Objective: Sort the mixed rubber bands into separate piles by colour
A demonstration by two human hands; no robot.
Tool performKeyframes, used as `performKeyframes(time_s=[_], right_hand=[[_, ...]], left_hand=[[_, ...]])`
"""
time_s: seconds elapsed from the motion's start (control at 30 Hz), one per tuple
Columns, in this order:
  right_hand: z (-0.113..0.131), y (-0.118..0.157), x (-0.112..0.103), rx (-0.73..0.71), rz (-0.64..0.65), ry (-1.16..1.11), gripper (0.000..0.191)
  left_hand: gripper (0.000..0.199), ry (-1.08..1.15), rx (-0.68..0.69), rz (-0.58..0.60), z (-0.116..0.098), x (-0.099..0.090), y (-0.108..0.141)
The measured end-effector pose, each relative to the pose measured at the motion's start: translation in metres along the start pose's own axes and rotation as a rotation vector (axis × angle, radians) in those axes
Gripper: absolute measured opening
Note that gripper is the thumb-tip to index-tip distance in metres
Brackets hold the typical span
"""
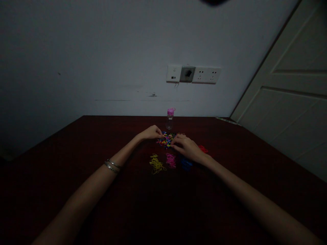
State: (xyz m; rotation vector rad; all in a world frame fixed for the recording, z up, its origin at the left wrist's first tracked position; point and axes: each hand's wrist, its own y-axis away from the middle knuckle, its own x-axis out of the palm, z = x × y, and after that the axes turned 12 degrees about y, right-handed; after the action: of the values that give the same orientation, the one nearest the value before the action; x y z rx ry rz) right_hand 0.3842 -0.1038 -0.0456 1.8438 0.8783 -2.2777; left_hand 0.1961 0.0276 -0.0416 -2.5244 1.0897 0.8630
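Observation:
A mixed pile of small colourful bands (167,140) lies on the dark red table (127,204). My left hand (152,132) is at the pile's left edge, fingers closed; what they hold, if anything, is too small to tell. From the right, my right hand (186,146) reaches over the pile, its fingertips pinched at the near right edge on something too small to name. Nearer to me are a yellow group of bands (156,164), a pink group (171,160) and a blue group (186,164). A red group (203,148) shows partly behind my right wrist.
Behind the pile stands a clear bottle (169,121) with a pink cap. The wall behind the table carries white sockets (206,75) and a grey switch plate (187,74). A panelled door (288,92) is at the right, beside the table's edge.

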Motion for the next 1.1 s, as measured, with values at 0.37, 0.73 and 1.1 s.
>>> performKeyframes(time_s=[0.37, 0.73, 1.1], right_hand=[[0.050, 0.009, 0.006, -0.207, 0.120, -0.164, 0.017], [-0.003, -0.004, -0.013, 0.007, -0.063, -0.287, 0.016], [-0.073, 0.001, -0.007, 0.290, -0.072, -0.272, 0.022]], left_hand=[[0.018, -0.287, -0.015, 0.222, -0.010, -0.009, 0.007], [0.018, -0.248, 0.010, 0.191, -0.007, -0.009, 0.005], [0.020, -0.089, 0.111, 0.181, -0.040, 0.007, 0.009]])
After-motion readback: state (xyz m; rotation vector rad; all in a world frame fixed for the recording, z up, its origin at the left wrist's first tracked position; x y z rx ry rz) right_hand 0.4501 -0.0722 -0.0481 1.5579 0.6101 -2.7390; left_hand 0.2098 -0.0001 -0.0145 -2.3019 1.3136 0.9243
